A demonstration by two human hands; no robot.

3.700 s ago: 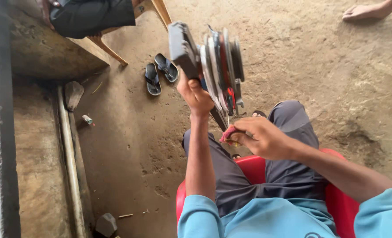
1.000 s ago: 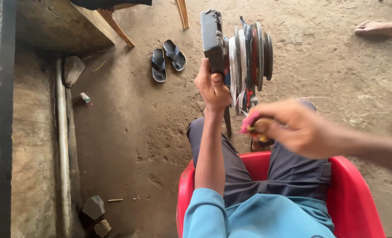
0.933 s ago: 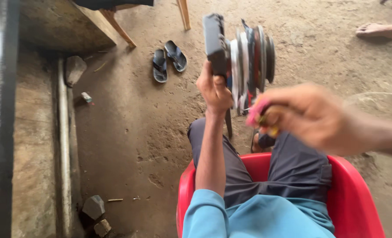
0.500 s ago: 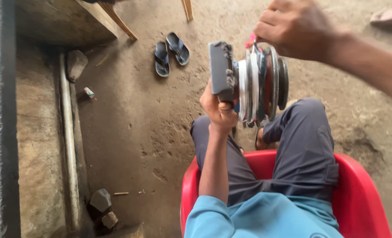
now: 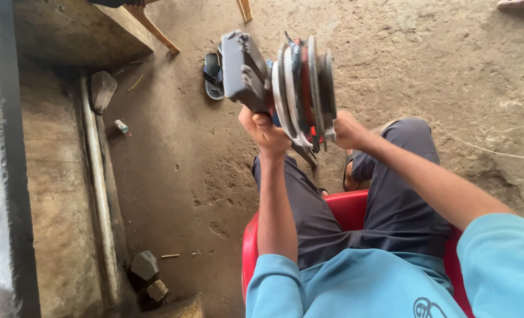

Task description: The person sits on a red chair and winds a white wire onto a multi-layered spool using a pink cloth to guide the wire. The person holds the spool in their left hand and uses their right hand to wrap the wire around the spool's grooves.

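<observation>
I sit on a red plastic chair and hold a round metal assembly up in front of me. It is a stack of silver discs with a red layer between them, fixed to a dark grey block on its left. My left hand grips the underside of the grey block. My right hand is closed on the lower right rim of the discs. A dark rod hangs down below the assembly between my knees.
A pair of dark sandals lies on the dirt floor beyond the assembly. A pale pipe runs along a concrete ledge at left, with stones near its base. Wooden furniture legs stand at the top.
My right hand, which held a small pink thing and rose above the discs, has come down and now grips the lower right rim. The assembly stays held up by my left hand.
</observation>
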